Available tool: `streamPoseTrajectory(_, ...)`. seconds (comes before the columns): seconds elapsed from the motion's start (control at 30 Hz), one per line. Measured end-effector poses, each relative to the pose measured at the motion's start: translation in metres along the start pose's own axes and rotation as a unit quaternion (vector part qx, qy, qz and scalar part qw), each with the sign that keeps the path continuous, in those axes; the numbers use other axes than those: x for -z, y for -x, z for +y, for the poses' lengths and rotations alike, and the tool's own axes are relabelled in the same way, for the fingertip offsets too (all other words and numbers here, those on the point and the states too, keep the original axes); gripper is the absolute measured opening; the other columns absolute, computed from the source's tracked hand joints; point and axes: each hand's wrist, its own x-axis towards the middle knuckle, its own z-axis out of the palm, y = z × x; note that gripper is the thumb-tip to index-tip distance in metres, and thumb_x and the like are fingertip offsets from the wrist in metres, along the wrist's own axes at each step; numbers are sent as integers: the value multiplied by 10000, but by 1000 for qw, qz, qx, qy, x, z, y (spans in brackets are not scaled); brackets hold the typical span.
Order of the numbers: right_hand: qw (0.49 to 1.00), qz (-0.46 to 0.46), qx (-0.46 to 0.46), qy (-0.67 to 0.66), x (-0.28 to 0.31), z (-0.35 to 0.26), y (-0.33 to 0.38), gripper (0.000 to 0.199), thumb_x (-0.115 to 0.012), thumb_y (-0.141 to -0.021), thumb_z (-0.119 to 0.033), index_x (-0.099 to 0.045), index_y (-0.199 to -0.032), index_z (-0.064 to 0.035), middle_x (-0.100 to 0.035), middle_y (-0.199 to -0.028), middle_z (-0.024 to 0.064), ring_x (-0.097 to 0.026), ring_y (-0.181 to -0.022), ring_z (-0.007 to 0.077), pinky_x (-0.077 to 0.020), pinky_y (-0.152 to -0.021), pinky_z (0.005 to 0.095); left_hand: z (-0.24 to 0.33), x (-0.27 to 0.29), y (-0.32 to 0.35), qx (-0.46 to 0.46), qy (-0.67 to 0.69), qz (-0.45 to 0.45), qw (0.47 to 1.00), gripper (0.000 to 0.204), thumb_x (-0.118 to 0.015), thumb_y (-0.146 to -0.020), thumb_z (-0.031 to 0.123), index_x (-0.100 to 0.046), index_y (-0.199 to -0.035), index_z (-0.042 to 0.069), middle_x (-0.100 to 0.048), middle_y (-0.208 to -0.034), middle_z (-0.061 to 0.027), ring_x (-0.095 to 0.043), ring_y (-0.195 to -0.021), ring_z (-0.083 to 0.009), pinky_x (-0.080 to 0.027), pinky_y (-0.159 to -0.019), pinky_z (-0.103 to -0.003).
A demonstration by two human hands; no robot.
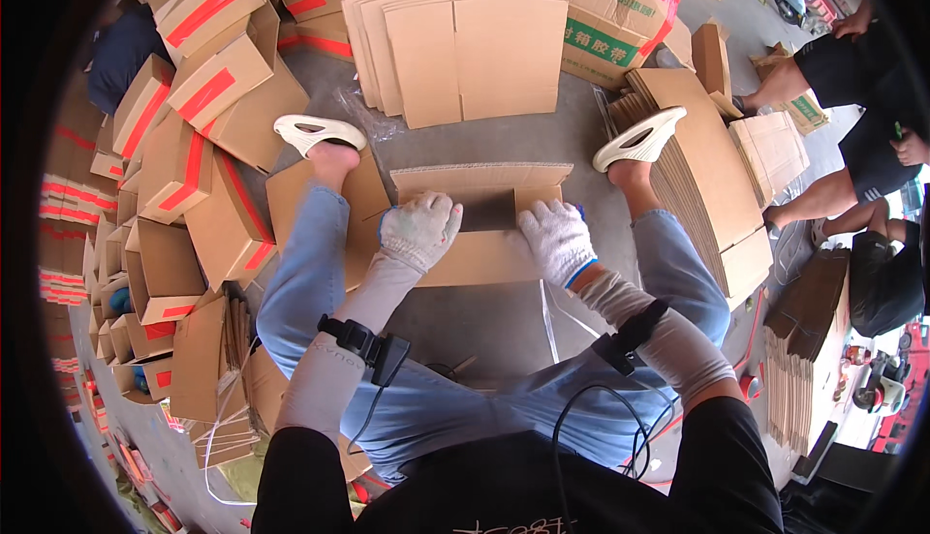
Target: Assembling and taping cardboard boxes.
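An open cardboard box (475, 255) stands between my legs, with its far flap raised and its dark inside partly showing. My left hand (421, 229), in a white work glove with coloured specks, has its fingers curled over the box's left end. At the opposite end, my right hand (559, 241), in a white glove with a blue cuff, grips the right side with bent fingers. The gloves hide where both end flaps meet the walls. Beyond the box, several flat folded cartons (475, 55) lean together upright.
Boxes with red tape (199, 93) are heaped at the left. A stack of flattened cartons (693, 176) lies by my right foot, and another stack (809, 340) farther right. A printed carton (591, 26) stands behind. Other people (823, 98) are at the right. A cable (557, 408) hangs near my right forearm.
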Motion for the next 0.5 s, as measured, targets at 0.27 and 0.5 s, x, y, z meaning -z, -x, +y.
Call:
streamPoseTrajectory(0.27, 891, 225, -290, -266, -59, -26, 45, 892, -793, -845, -349, -327, -1511, 18, -417, -1491, 273, -392, -1425, 408, -358, -1163, 460, 35, 11, -54, 0, -72, 24, 997, 557, -589, -934, 323, -548, -1451, 120, -457, -1554, -124, -396, -1440, -323, -281, -1183, -519)
streamPoseTrajectory(0.5, 736, 100, -440, -504, -57, -19, 51, 1028, -792, -859, -419, -187, -1586, -17, -485, -1498, 214, -517, -1359, 319, -420, -1114, 396, 38, -20, 10, -30, -13, -80, 996, 674, -467, -989, 381, -363, -1559, 37, -311, -1644, -133, -267, -1520, -310, -120, -1243, -523)
